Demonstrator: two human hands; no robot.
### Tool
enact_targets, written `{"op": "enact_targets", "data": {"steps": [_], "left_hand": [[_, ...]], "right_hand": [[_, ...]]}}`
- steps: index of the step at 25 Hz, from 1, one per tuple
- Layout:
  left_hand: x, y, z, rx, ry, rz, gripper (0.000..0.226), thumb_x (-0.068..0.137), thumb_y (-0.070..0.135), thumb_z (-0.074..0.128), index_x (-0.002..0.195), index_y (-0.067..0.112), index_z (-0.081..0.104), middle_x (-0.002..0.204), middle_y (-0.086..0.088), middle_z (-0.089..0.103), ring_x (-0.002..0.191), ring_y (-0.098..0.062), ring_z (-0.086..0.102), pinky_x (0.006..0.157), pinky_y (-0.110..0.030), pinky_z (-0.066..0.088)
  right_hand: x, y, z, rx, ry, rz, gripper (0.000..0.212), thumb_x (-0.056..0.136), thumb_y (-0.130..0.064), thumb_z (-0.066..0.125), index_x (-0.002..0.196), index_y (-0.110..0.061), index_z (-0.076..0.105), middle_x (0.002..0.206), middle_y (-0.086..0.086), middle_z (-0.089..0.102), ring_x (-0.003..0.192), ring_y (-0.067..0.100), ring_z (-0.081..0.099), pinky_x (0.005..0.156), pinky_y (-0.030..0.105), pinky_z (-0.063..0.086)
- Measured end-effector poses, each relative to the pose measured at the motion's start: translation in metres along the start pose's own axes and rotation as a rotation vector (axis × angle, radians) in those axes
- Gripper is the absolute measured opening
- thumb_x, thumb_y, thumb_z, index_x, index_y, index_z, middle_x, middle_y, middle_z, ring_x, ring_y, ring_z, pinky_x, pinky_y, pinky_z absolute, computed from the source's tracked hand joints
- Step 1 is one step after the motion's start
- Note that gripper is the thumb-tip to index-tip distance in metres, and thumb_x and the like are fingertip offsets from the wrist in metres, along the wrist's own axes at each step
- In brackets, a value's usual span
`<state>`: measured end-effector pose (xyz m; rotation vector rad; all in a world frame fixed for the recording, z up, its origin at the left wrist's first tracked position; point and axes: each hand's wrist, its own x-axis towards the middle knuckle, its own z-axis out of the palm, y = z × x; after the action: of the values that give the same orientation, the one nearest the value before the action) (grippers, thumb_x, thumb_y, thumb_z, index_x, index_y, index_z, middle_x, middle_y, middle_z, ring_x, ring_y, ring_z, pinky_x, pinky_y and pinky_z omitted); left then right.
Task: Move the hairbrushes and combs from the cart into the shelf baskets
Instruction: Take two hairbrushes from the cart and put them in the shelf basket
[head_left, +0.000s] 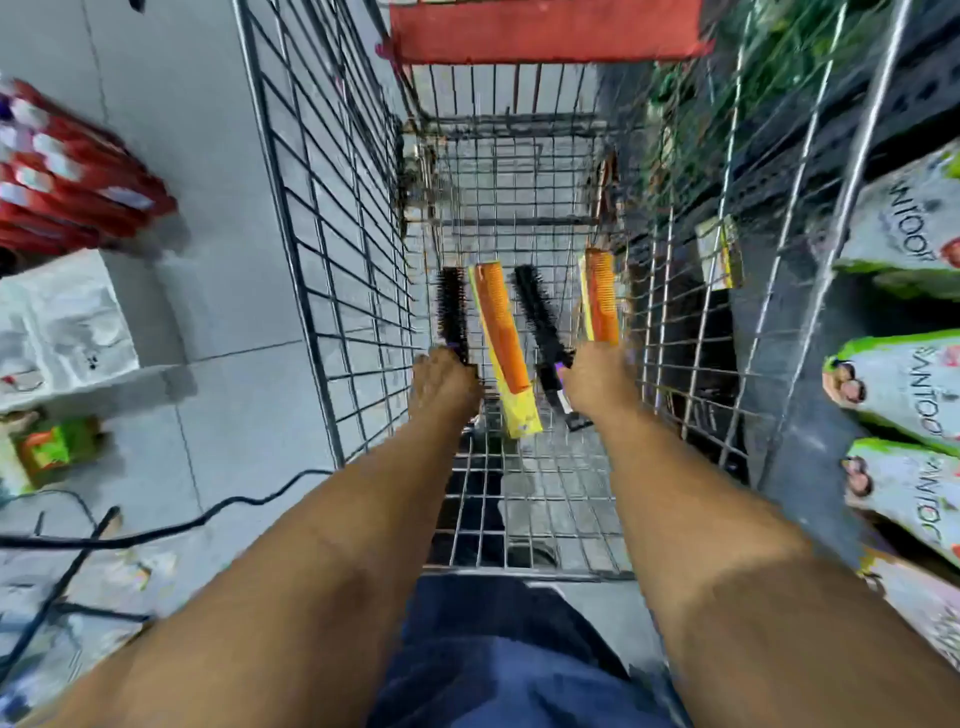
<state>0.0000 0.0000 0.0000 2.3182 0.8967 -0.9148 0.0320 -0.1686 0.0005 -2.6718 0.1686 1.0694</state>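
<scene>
I look down into a wire shopping cart (322, 270). My left hand (444, 382) is closed around the handle of a black round hairbrush (452, 309), whose bristles point away from me. My right hand (597, 382) grips an orange comb on a yellow card (601, 296). Between my hands, on the cart floor, lie a second orange comb on a yellow card (501, 343) and a second black round hairbrush (540, 325) with a purple and black handle.
The cart's red handle flap (545, 28) is at the far end. Green and white product packs (904, 384) fill a shelf on the right. Red packs (67, 182), a white box (62, 327) and black cables (156, 530) lie on the tiled floor to the left.
</scene>
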Motion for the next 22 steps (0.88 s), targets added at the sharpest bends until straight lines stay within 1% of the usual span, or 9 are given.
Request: {"op": "enact_targets", "data": {"steps": [2, 4, 6, 8, 11, 15, 17, 19, 22], "left_hand": [[0.005, 0.000, 0.003, 0.016, 0.010, -0.048, 0.032, 0.094, 0.018, 0.047, 0.124, 0.007, 0.046, 0.123, -0.021, 0.051, 0.110, -0.039, 0.054, 0.087, -0.044, 0.045], [0.011, -0.001, 0.009, 0.054, -0.001, -0.065, 0.030, 0.095, 0.016, 0.047, 0.125, 0.011, 0.047, 0.119, -0.018, 0.052, 0.103, -0.037, 0.058, 0.080, -0.043, 0.048], [0.016, 0.000, 0.011, 0.073, -0.021, -0.086, 0.035, 0.090, 0.014, 0.057, 0.124, 0.011, 0.049, 0.121, -0.017, 0.049, 0.104, -0.036, 0.057, 0.086, -0.047, 0.052], [0.018, 0.001, 0.012, 0.090, -0.021, -0.114, 0.041, 0.086, 0.013, 0.064, 0.125, 0.011, 0.051, 0.125, -0.016, 0.046, 0.108, -0.036, 0.054, 0.090, -0.047, 0.050], [0.014, 0.001, 0.018, 0.048, 0.005, -0.135, 0.043, 0.086, 0.012, 0.064, 0.126, 0.013, 0.047, 0.127, -0.014, 0.047, 0.113, -0.033, 0.050, 0.089, -0.046, 0.046], [0.020, 0.000, 0.020, -0.086, -0.004, -0.116, 0.046, 0.082, 0.009, 0.068, 0.120, 0.008, 0.043, 0.117, -0.016, 0.056, 0.104, -0.035, 0.058, 0.084, -0.043, 0.049], [0.023, 0.000, 0.020, -0.218, -0.042, -0.166, 0.050, 0.077, 0.015, 0.075, 0.115, 0.006, 0.045, 0.107, -0.014, 0.061, 0.097, -0.033, 0.062, 0.080, -0.042, 0.054], [0.025, 0.001, 0.020, -0.266, -0.067, -0.192, 0.046, 0.074, 0.025, 0.078, 0.109, 0.006, 0.055, 0.101, -0.014, 0.066, 0.094, -0.033, 0.064, 0.080, -0.041, 0.056], [0.024, 0.000, 0.026, -0.386, -0.083, -0.183, 0.034, 0.080, 0.031, 0.072, 0.102, 0.007, 0.062, 0.098, -0.013, 0.067, 0.091, -0.034, 0.065, 0.082, -0.042, 0.056]], "right_hand": [[0.006, 0.000, 0.009, 0.063, -0.011, 0.054, 0.030, 0.082, -0.026, 0.068, 0.099, -0.002, 0.061, 0.097, 0.021, 0.065, 0.091, 0.038, 0.062, 0.081, 0.044, 0.049], [0.007, -0.002, 0.018, 0.076, -0.044, 0.104, 0.050, 0.080, -0.032, 0.070, 0.116, -0.001, 0.054, 0.110, 0.023, 0.059, 0.100, 0.043, 0.058, 0.080, 0.048, 0.053], [0.011, -0.002, 0.026, 0.073, -0.057, 0.146, 0.066, 0.079, -0.036, 0.071, 0.130, -0.005, 0.043, 0.120, 0.024, 0.052, 0.108, 0.046, 0.052, 0.080, 0.051, 0.052], [0.016, -0.002, 0.030, 0.043, -0.034, 0.153, 0.073, 0.077, -0.036, 0.072, 0.135, -0.008, 0.038, 0.125, 0.023, 0.050, 0.114, 0.046, 0.049, 0.084, 0.052, 0.052], [0.018, -0.003, 0.034, 0.078, -0.020, 0.183, 0.063, 0.079, -0.034, 0.071, 0.130, -0.011, 0.042, 0.125, 0.021, 0.051, 0.114, 0.043, 0.049, 0.086, 0.052, 0.051], [0.020, -0.002, 0.032, 0.109, -0.011, 0.156, 0.057, 0.079, -0.029, 0.071, 0.126, -0.011, 0.046, 0.122, 0.020, 0.054, 0.114, 0.040, 0.048, 0.088, 0.048, 0.048], [0.020, -0.004, 0.031, 0.152, 0.002, 0.134, 0.051, 0.079, -0.025, 0.071, 0.122, -0.008, 0.048, 0.119, 0.020, 0.056, 0.110, 0.040, 0.051, 0.080, 0.041, 0.045], [0.021, -0.004, 0.030, 0.262, -0.010, 0.142, 0.045, 0.081, -0.021, 0.070, 0.119, -0.007, 0.050, 0.115, 0.019, 0.058, 0.102, 0.037, 0.056, 0.072, 0.036, 0.043], [0.021, 0.001, 0.028, 0.395, -0.064, 0.165, 0.035, 0.082, -0.019, 0.068, 0.111, -0.007, 0.052, 0.105, 0.013, 0.063, 0.089, 0.033, 0.059, 0.067, 0.035, 0.046]]}}
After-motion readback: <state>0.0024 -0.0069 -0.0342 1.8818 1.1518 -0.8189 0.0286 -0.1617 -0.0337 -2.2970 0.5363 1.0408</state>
